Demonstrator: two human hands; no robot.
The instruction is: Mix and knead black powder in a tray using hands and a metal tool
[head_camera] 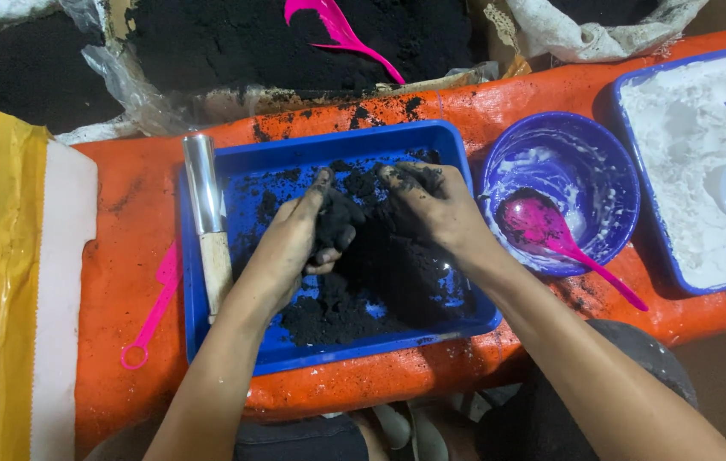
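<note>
Both hands are down in the blue tray (457, 316) at the middle of the orange desk (124, 222), working the black powder (380, 282). My left hand (290, 243) has its fingers curled round a dark clump, squeezing it; my right hand (440, 209) lies over the heap at its 2 o'clock, fingers bent and pressing in. I judge this the mixing or kneading step, with loose powder lying at the tray's 6 o'clock. Any next move, I'd say, calls for gathering that loose part inward without pushing it over the rim. At 9 o'clock a metal roller (207, 213) rests on the tray edge; at 3 o'clock stands a blue bowl (610, 162) with a pink spoon (551, 235).
</note>
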